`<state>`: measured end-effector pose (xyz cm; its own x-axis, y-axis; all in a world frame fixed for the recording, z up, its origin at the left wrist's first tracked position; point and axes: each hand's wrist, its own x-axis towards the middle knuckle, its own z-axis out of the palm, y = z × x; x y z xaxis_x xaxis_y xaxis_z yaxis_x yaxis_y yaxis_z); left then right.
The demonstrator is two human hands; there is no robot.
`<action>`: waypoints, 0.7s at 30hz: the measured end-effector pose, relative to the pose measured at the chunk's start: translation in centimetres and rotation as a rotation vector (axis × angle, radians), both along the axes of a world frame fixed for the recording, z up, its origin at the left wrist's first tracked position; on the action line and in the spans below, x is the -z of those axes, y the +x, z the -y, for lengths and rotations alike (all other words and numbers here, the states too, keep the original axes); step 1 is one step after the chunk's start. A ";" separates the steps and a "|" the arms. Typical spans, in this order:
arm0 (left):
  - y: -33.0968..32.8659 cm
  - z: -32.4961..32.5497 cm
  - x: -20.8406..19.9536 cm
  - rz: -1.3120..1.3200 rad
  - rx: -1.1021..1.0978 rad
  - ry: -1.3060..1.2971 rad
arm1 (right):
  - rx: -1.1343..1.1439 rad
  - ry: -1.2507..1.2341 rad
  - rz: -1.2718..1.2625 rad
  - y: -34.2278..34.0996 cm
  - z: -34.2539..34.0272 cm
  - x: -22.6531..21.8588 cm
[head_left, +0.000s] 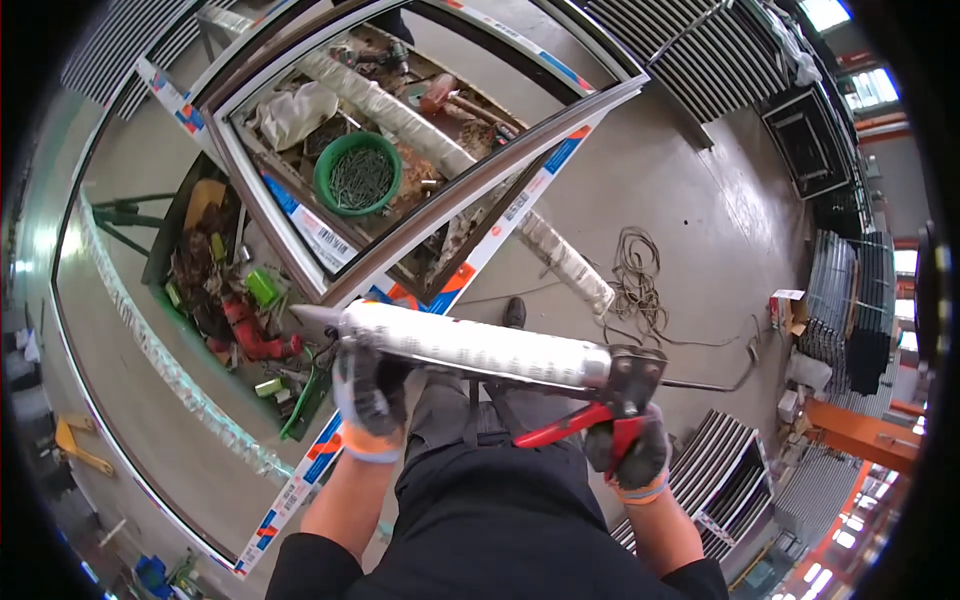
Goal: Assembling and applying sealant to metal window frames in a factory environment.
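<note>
A caulking gun (630,380) with a red handle and trigger lies across my body, loaded with a white sealant cartridge (480,340). Its grey nozzle (314,314) points left, close to the lower corner of a brown and white window frame (325,290). Under the front end, my left hand (372,395), in a dark grey work glove, is closed round the gun's cradle. My right hand (632,450), gloved alike, wraps the red handle at the rear. The plunger rod (700,385) sticks out behind to the right.
Beyond the frame, a tray holds a green bowl (358,174) of screws, a drill (380,60) and a mallet (438,93). At left, a bin (290,400) carries a red power tool (255,330). Cable (640,280) coils on the floor; metal profiles (700,480) are stacked at right.
</note>
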<state>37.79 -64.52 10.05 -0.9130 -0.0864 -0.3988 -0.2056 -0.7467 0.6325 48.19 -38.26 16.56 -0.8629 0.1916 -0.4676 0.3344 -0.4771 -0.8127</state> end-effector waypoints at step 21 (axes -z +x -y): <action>-10.6 -12.9 14.7 -0.445 0.286 -2.017 | -0.723 1.522 -0.015 -19.3 -30.2 10.4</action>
